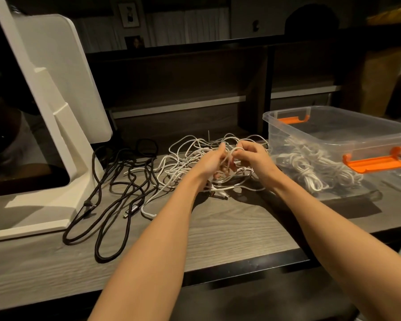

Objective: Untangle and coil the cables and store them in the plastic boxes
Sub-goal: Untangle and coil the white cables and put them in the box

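Cables in a white tangle (pixel 195 158) lie on the grey wood-grain desk (pixel 229 228), at its middle toward the back, just left of the clear plastic box (pixel 333 135). The heap has no single long axis; its loops spread sideways across the desk, and a few loose ends with plugs trail toward the near edge. In the head view, the left hand (pixel 210 162) and the right hand (pixel 250 156) meet over the tangle, fingers curled and pinching white strands raised from the pile; the exact grip of each finger is hard to make out.

Inside the box, which carries orange latches (pixel 377 162) at both ends, lie white coiled cables (pixel 310 167), bundled along its floor. Its top is open.

Left of the white heap, black cables (pixel 116 181) run in long loops, mostly from the back of the desk toward the near edge, beside a white monitor stand (pixel 63 135).
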The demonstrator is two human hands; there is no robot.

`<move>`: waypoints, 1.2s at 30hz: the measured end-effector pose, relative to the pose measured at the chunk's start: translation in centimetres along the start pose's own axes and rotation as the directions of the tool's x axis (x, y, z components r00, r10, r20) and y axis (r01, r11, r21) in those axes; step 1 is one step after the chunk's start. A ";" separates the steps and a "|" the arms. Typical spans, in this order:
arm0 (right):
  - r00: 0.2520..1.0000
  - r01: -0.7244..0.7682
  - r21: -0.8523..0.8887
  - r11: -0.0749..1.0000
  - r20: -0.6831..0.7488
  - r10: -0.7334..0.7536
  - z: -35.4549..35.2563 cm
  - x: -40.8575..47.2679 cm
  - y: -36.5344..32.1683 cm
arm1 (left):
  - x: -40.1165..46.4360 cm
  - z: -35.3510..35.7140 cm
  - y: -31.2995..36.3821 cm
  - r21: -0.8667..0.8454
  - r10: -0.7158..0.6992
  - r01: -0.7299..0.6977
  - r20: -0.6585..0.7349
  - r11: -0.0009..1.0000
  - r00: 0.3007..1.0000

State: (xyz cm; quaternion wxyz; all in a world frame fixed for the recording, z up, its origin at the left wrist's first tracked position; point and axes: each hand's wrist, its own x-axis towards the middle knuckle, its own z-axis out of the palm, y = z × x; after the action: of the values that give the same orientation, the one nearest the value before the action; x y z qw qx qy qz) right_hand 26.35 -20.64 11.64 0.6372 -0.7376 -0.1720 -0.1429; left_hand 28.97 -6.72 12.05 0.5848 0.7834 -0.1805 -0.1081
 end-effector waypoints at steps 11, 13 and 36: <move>0.997 -0.024 -0.199 0.980 -0.072 0.009 -0.5 0.2 1.2 | -0.5 0.5 1.2 0.081 0.050 -0.051 0.005 0.995 0.999; 0.999 -0.024 -0.396 0.918 -0.035 0.011 -0.7 0.1 1.5 | -0.3 0.5 0.8 0.122 0.090 -0.068 -0.189 0.990 0.978; 0.923 0.069 -0.231 0.971 -0.354 -0.150 -1.4 0.1 1.2 | -0.6 -0.4 0.6 -0.546 -0.158 0.099 -0.061 0.832 0.986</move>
State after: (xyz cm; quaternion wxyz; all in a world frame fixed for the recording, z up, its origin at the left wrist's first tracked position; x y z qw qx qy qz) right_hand 26.95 -22.14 10.84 0.5660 -0.7509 -0.0742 -0.3320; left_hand 28.44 -6.25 12.70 0.7819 0.6015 -0.0590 -0.1529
